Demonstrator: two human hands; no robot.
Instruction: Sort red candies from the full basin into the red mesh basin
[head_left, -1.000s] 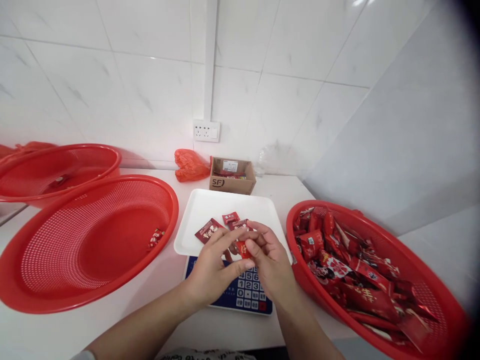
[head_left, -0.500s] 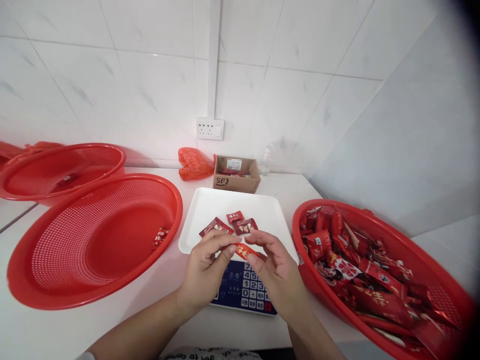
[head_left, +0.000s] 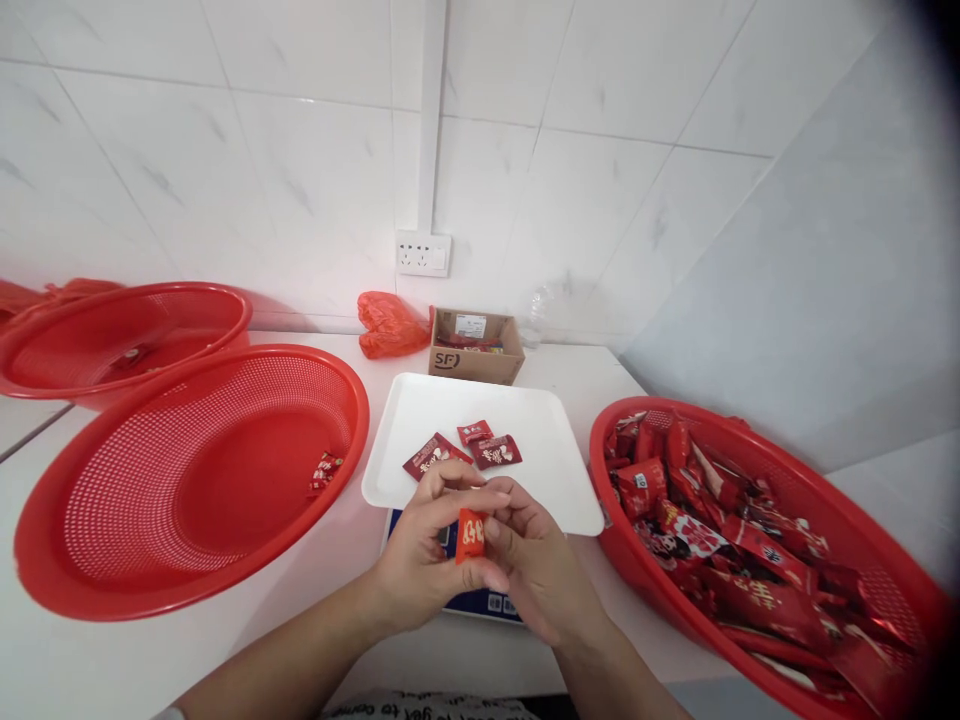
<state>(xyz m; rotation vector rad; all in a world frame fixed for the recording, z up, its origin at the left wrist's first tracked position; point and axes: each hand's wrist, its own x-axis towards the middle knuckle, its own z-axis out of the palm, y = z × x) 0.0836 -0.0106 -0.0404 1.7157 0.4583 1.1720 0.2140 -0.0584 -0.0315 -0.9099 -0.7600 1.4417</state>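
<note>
My left hand (head_left: pixel 424 550) and my right hand (head_left: pixel 536 560) meet over the front of a blue scale (head_left: pixel 480 602), both pinching one small red candy packet (head_left: pixel 471 535) that stands upright between the fingertips. Just beyond them lies the scale's white tray (head_left: pixel 525 400), with three red packets (head_left: pixel 465 450) near its front. The hands hide most of the scale's keypad.
A red basket (head_left: pixel 757 545) heaped with red packets sits at the right. A large red mesh basket (head_left: pixel 191 475) at the left holds one small packet (head_left: pixel 324 472); another red basket (head_left: pixel 120 335) is behind it. A cardboard box (head_left: pixel 475 346) and an orange bag (head_left: pixel 391 326) stand by the tiled wall.
Both hands have drawn back toward me and closer together. The red packet, held flat half a second ago, is now turned upright between the fingers.
</note>
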